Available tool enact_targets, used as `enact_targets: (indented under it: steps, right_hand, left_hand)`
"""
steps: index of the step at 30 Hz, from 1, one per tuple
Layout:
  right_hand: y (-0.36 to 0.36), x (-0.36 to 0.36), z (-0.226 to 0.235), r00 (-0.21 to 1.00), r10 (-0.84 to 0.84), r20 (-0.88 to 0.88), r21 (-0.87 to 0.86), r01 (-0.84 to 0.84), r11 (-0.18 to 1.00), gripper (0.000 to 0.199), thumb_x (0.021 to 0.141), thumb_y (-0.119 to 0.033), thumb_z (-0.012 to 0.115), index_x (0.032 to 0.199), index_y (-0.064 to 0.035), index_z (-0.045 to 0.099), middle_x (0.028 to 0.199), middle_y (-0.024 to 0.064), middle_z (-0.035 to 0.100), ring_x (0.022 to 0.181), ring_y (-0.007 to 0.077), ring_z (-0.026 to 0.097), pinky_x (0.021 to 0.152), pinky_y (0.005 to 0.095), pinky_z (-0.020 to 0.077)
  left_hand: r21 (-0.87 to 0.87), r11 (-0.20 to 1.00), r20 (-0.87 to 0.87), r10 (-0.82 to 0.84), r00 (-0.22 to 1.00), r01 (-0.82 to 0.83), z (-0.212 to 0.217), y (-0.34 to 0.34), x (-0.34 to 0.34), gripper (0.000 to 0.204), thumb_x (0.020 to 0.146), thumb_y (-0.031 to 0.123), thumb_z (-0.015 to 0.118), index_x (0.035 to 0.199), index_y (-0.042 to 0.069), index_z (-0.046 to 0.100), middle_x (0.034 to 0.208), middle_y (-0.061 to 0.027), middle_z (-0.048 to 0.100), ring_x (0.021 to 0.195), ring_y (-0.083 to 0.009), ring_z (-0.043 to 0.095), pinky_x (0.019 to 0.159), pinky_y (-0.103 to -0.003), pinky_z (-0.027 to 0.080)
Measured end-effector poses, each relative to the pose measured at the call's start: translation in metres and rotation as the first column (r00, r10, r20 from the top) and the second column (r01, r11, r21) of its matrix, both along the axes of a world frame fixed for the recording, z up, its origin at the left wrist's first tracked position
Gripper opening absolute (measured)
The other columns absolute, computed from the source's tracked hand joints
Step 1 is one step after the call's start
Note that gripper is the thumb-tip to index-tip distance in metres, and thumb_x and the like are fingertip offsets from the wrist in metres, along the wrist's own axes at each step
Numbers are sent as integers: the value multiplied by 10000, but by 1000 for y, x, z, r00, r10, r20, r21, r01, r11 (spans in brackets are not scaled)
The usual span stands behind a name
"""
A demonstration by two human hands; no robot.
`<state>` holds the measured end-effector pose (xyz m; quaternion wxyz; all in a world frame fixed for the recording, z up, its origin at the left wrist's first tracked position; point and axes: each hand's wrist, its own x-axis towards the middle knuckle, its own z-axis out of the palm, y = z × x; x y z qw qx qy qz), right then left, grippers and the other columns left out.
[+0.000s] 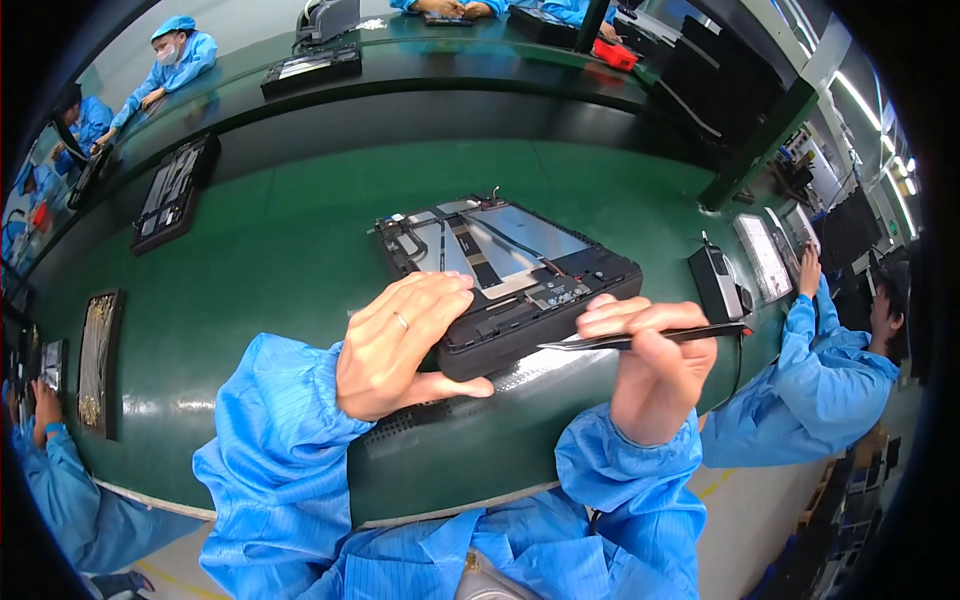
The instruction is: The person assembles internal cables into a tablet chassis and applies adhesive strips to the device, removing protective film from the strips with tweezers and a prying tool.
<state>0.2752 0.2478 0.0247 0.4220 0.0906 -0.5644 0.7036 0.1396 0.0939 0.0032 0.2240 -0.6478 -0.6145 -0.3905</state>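
An opened black electronic device (528, 243) is in front of me, with silver panels, dark cables and a small circuit board (560, 291) showing inside. Its near side looks tilted up off the bench. My left hand (390, 345) grips the near left corner, fingers over the top edge and thumb along the front face. Pinched in my right hand (660, 375) are dark, pointed tweezers (690, 333), their tip pointing left in front of the device's near wall. The fingertips of that hand are at the near right corner; whether they press on it I cannot tell.
On the green bench (300, 215) stand a tray of thin cables (98, 365) at left and another opened device (175, 195) farther back. A black box-shaped tool (714, 282) and a green post (757, 155) are at right. Co-workers in blue sit on both sides and across.
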Motion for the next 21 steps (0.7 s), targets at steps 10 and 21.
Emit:
enact_targets:
  steps: [10, 21]
  right_hand:
    - [-3, -10, -3, 997, 55, 60, 110, -61, 992, 81, 663, 41, 510, 723, 83, 544, 740, 229, 589, 710, 288, 588, 712, 370, 456]
    - [3, -14, -1, 990, 105, 89, 108, -115, 988, 100, 655, 32, 525, 729, 93, 554, 744, 225, 591, 711, 294, 591, 698, 365, 465]
  left_hand:
    - [-9, 1000, -23, 8, 1000, -8, -5, 3, 4, 602, 503, 328, 737, 885, -79, 510, 875, -195, 557, 838, -311, 564, 759, -393, 453]
    - [-9, 1000, 10, -10, 1000, 10, -6, 6, 0, 578, 501, 306, 746, 869, -73, 512, 861, -187, 556, 828, -310, 565, 749, -390, 456]
